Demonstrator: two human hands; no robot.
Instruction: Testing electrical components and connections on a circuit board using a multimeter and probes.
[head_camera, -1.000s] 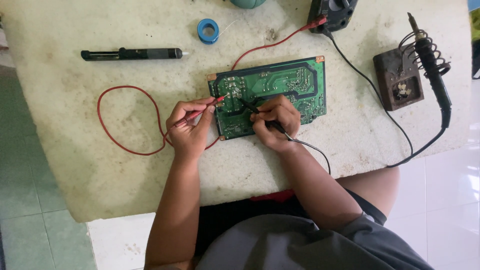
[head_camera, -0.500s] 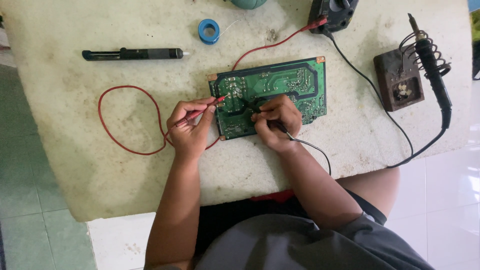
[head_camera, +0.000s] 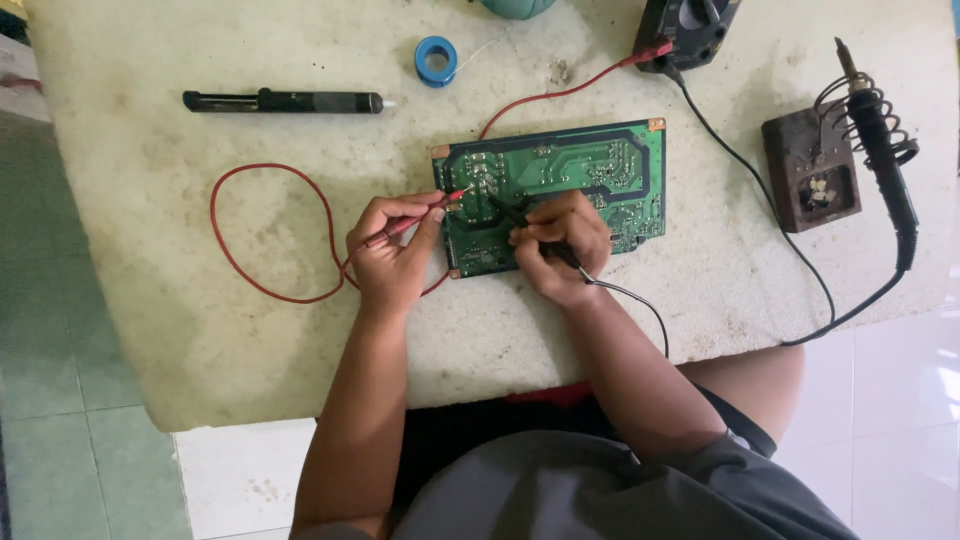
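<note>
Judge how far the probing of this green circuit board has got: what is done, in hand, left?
Done: circuit board lies flat on the table, leads plugged into the meter. In hand: left hand holds the red probe, right hand the black probe, both tips on the board. Left: soldering iron sits in its stand, unused.

One green circuit board (head_camera: 560, 190), two meter probes: one red probe (head_camera: 415, 220), one black probe (head_camera: 530, 228). One multimeter (head_camera: 690, 25), one desoldering pump (head_camera: 285, 101), one blue solder reel (head_camera: 436, 60). One soldering iron (head_camera: 880, 140), one brown iron stand (head_camera: 810, 183), two hands: left hand (head_camera: 392, 262), right hand (head_camera: 560, 245).
</note>
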